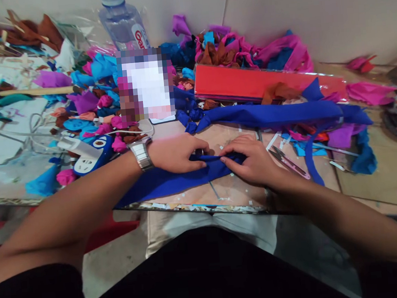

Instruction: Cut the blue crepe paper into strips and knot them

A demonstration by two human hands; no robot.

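Observation:
A long strip of dark blue crepe paper (163, 182) lies along the table's front edge, its right part gathered between my hands. My left hand (176, 153), with a silver watch at the wrist, pinches the strip's upper edge. Just to its right, my right hand (250, 158) grips the bunched end of the same strip between thumb and fingers. Behind them stretches another folded blue crepe strip (272, 114). A pair of pink-handled snips (290, 162) rests right of my right hand. The fingertips partly hide the gathered fold.
Coloured paper pieces (90, 100) pile up at the left. A plastic bottle (121, 23) stands at the back, near a blurred phone (163, 119). Red sheets in clear wrap (248, 82) lie behind the strips. A blue-and-white power socket (93, 156) with a cable sits left of my left hand.

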